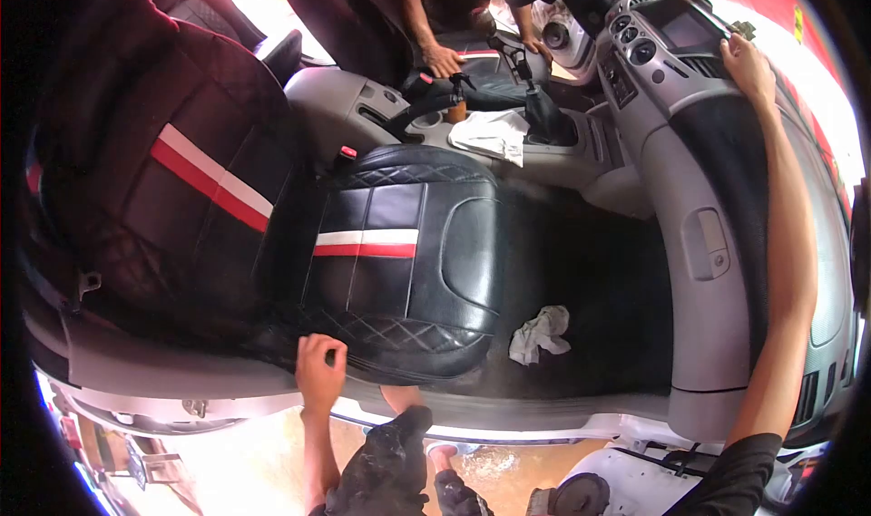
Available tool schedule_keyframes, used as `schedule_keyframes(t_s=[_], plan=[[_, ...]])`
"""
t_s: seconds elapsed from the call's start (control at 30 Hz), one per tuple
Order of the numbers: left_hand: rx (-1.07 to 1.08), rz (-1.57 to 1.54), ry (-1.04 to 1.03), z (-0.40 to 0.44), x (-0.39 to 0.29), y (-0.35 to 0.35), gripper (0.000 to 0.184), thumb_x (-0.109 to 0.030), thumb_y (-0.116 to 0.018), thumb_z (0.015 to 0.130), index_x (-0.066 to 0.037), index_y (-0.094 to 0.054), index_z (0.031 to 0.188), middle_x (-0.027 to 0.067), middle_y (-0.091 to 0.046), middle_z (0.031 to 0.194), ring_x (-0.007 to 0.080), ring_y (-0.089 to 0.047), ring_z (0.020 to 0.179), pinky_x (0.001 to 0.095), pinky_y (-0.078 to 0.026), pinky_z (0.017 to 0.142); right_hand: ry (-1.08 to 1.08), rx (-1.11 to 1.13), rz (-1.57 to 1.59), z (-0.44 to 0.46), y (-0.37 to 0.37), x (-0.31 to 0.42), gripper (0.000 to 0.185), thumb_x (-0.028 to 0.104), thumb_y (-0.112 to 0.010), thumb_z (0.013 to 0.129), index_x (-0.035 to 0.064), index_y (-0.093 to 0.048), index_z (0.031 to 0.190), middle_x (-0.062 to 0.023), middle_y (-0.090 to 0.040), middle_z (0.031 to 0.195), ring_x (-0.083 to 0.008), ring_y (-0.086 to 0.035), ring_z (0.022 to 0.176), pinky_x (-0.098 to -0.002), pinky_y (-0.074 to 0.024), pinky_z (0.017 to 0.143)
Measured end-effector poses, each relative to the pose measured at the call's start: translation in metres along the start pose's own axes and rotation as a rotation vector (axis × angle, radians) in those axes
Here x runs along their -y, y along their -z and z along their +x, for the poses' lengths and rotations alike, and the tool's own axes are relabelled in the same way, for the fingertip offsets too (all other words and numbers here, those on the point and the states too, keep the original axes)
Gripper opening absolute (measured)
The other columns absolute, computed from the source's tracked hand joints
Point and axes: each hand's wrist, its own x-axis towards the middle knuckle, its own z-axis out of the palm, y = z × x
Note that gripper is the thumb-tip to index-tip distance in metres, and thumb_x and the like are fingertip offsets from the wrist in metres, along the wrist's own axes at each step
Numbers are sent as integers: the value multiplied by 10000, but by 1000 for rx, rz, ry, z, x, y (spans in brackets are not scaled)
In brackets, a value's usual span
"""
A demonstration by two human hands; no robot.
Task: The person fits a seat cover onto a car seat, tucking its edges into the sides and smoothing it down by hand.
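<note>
My left hand (321, 371) hovers by the door-side edge of the front passenger seat (399, 209), its fingers curled toward the thumb. Nothing shows in that hand. Far to the right, my right hand (750, 70) reaches across the dashboard (726, 162) to its top edge, beside the centre screen (682, 24). Those fingers are bent and pressed together at the edge; whatever they may hold is hidden. The seat is black leather with a white and red stripe. A crumpled white cloth (541, 335) lies on the dark footwell floor (599, 271).
Across the cabin, another person's hands (443, 61) rest at the driver's seat (481, 73). On the centre console stand a spray bottle (458, 103) and a folded white cloth (491, 136), near the gear lever (542, 108). The door sill (544, 425) runs along the front.
</note>
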Motion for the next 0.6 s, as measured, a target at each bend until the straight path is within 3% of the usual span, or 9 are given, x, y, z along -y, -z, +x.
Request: schedule_keyframes(t_s=[0.07, 0.17, 0.27, 0.4, 0.5, 0.6], plan=[[-15, 73, -12, 10, 36, 2, 62, -22, -715, 829, -49, -661, 819, 98, -637, 893, 302, -610, 897, 413, -472, 788, 7, -7, -10, 2, -1, -2, 402, 474, -552, 987, 100, -666, 1081, -164, -743, 1057, -399, -700, 1025, -514, -531, 861], [62, 186, 126, 23, 58, 14, 52, -20, -718, 818, -42, -671, 813, 120, -641, 892, 317, -619, 899, 425, -488, 789, 6, -20, -12, 2, -4, -5, 408, 480, -551, 988, 104, -667, 1098, -158, -744, 1054, -396, -702, 1021, -506, -532, 861], [224, 104, 5, 25, 15, 22, 68, -49, -675, 848, -60, -651, 786, 104, -625, 886, 346, -610, 937, 465, -495, 829, -12, 9, -6, -1, 3, 0, 424, 491, -551, 989, 102, -670, 1107, -153, -747, 1059, -383, -708, 1030, -491, -534, 871], [240, 126, -44, 39, 47, 21, 104, -50, -647, 854, -51, -635, 751, 119, -628, 877, 358, -618, 918, 483, -502, 810, 107, -66, -24, 43, -47, -60, 474, 487, -543, 1022, 91, -672, 1247, -158, -746, 1153, -340, -708, 1110, -452, -531, 933], [246, 246, 46, 55, 70, 24, 101, -67, -659, 853, -64, -641, 754, 110, -630, 881, 351, -621, 925, 483, -505, 805, 282, -125, -6, 55, -52, -64, 427, 455, -566, 994, 80, -671, 1168, -157, -732, 1086, -334, -697, 1046, -450, -530, 888], [366, 112, -33, 49, 24, 25, 82, -89, -723, 833, -61, -667, 780, 100, -640, 873, 317, -628, 939, 445, -511, 802, 410, -214, -20, 56, -46, -69, 383, 423, -588, 967, 69, -669, 1090, -156, -718, 1019, -329, -687, 981, -448, -528, 843]])
